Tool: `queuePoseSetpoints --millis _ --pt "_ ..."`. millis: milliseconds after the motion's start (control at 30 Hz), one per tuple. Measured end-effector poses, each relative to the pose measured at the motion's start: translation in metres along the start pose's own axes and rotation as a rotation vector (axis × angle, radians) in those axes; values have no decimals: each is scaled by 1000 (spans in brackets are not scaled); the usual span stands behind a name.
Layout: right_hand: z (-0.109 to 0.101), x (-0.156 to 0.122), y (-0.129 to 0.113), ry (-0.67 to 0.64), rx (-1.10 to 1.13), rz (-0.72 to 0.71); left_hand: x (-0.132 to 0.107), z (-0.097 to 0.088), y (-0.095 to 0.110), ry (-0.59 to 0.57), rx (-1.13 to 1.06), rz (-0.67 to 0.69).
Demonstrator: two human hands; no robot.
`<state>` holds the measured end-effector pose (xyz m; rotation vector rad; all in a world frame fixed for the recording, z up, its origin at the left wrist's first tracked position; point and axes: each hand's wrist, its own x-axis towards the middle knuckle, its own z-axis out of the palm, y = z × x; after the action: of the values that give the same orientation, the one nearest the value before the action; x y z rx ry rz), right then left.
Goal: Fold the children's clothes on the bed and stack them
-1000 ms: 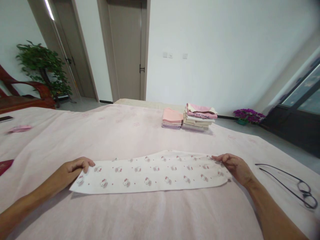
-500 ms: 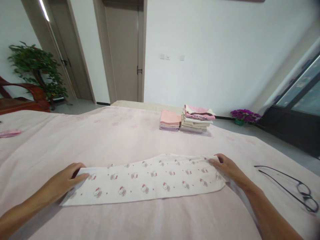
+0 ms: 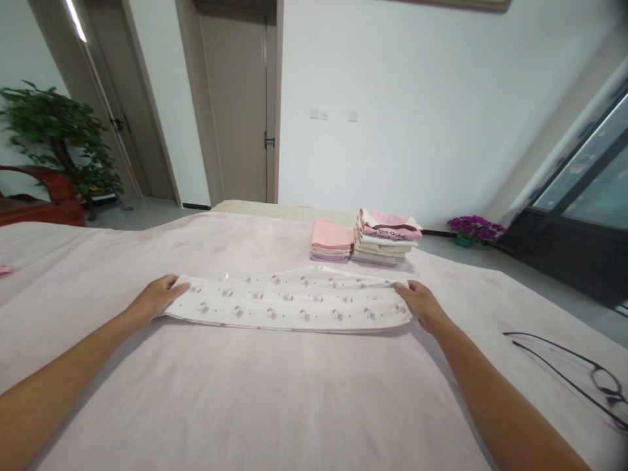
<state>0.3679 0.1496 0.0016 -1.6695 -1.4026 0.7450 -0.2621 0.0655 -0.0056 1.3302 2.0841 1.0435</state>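
Note:
A pair of white pajama pants [image 3: 294,304], printed with small red-bowed cat faces and dots, stretches sideways over the pink bedspread [image 3: 275,405], folded into a long strip. My left hand [image 3: 159,296] grips its left end, thumb on top and fingers underneath, hidden by the cloth. At the opposite end my right hand [image 3: 417,302] pinches the fabric in the same way. Between both hands the strip is fairly taut, and its front edge seems slightly raised off the bed.
Behind the pants stand a short stack of folded pink cloth [image 3: 331,241] and a taller stack of folded clothes [image 3: 385,239]. Black-framed glasses [image 3: 579,373] lie on the bed at the right. A purple potted flower [image 3: 475,229] stands on the floor beyond.
Both hands have carried the pants away from me, toward the stacks. The strip now looks narrower and straighter, and my hands are still at its two ends.

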Motion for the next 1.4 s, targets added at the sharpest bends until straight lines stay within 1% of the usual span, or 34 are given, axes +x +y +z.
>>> queuePoseSetpoints --millis 67,133,200,267,300,333,400,467,500,567,633,700,767,833,900,1000,1067,1200,1267,1400 --pt "9 6 8 19 -242 -9 19 4 -6 -30 236 62" --pt "13 7 12 38 -464 -14 29 6 -11 -43 434 93" --pt "13 4 10 30 -616 5 29 6 -11 -40 571 79" --pt "14 -2 2 17 -731 44 25 8 -8 -15 661 77" --pt "14 -5 -3 30 -786 42 22 10 -5 22 709 108" --pt "16 -8 -8 59 -844 12 19 14 -1 66 758 165" --pt "20 -12 -15 134 -946 -123 14 27 13 135 826 306" --pt "25 -13 -17 180 -1001 -277 9 47 32 133 808 423" --pt "28 -13 -16 176 -1008 -333 7 60 44 99 761 465" --pt "31 -9 -10 119 -987 -400 2 89 73 19 634 531" --pt "33 -6 -2 49 -942 -407 -3 122 103 -71 514 539" --pt "32 -2 6 8 -883 -383 -8 155 132 -118 500 602" --pt "30 -1 12 -2 -833 -373 -11 185 156 -138 501 643" --pt "27 0 15 -1 -802 -384 -12 208 173 -145 502 663" --pt "26 0 16 5 -786 -394 -15 224 184 -141 505 671" --pt "25 0 17 18 -780 -403 -22 234 189 -106 506 687" --pt "26 0 19 25 -774 -403 -32 233 188 -73 498 709" --pt "27 2 20 26 -764 -394 -55 228 181 -34 431 804" --pt "27 2 20 22 -765 -386 -63 226 179 -74 412 790" --pt "27 -1 17 13 -768 -370 -70 227 182 -198 448 664"
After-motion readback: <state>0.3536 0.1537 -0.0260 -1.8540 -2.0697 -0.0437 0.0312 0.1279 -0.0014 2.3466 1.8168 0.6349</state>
